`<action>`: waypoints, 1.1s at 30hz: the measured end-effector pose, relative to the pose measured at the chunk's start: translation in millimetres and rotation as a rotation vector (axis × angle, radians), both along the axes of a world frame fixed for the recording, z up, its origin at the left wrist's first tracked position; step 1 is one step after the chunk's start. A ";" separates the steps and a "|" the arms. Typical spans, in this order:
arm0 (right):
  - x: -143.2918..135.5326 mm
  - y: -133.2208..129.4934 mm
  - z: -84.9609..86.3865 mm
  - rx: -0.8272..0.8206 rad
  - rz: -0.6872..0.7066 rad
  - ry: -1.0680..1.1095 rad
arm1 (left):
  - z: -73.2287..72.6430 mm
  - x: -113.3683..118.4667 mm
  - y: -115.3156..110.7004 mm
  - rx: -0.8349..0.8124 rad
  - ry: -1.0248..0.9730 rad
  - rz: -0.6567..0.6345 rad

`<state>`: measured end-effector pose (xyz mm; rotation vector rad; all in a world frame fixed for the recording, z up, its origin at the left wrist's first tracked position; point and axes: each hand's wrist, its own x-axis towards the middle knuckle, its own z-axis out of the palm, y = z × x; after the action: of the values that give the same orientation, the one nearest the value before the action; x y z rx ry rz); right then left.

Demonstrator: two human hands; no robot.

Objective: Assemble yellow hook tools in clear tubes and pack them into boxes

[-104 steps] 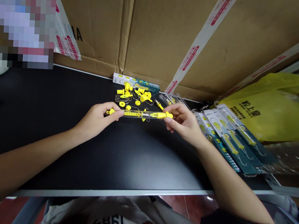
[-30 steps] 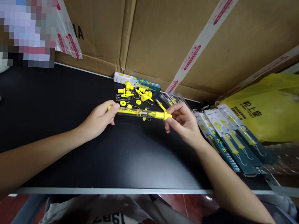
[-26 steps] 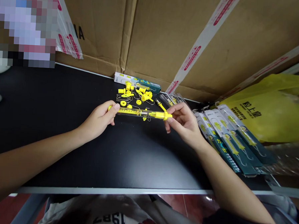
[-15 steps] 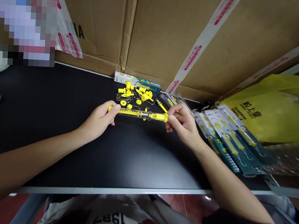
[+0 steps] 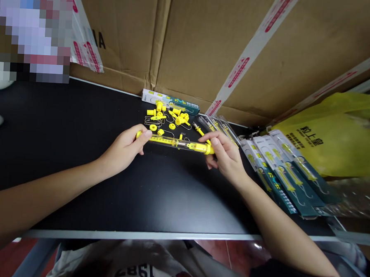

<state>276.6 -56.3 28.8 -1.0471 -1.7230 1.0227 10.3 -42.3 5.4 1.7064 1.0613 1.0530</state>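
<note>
A clear tube with yellow parts inside (image 5: 181, 143) is held level above the black table between my two hands. My left hand (image 5: 125, 145) is closed on its left end, thumb on top. At the yellow right end, my right hand (image 5: 225, 157) pinches between thumb and fingers. Behind the tube lie loose yellow parts (image 5: 159, 106), yellow rings (image 5: 153, 127) and metal hooks (image 5: 155, 120). A yellow rod piece (image 5: 199, 130) lies near my right fingers.
A boxed spring scale (image 5: 171, 102) lies at the back against a large cardboard box (image 5: 196, 44). Clear tubes (image 5: 224, 126), packaged scales (image 5: 282, 172) and a yellow bag (image 5: 331, 133) are at the right. The table's front edge (image 5: 167, 237) is near my body.
The right end of the tube has tipped slightly lower, and my right hand has shifted a little to the right with its grip changed. My left hand keeps its hold.
</note>
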 end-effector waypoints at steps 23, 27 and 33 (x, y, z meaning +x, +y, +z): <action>2.5 3.4 6.0 0.116 -0.040 -0.027 | 1.3 -2.4 4.4 -0.013 0.003 0.043; 5.7 3.9 7.8 0.112 -0.016 -0.048 | 1.5 -2.1 4.4 -0.017 0.000 0.033; 11.0 3.4 16.3 0.157 -0.025 -0.016 | 2.7 -1.1 3.8 -0.026 -0.038 0.024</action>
<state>287.5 -52.9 45.2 -0.9766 -1.7683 0.8504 9.2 -38.5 8.1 1.6505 1.0696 1.0783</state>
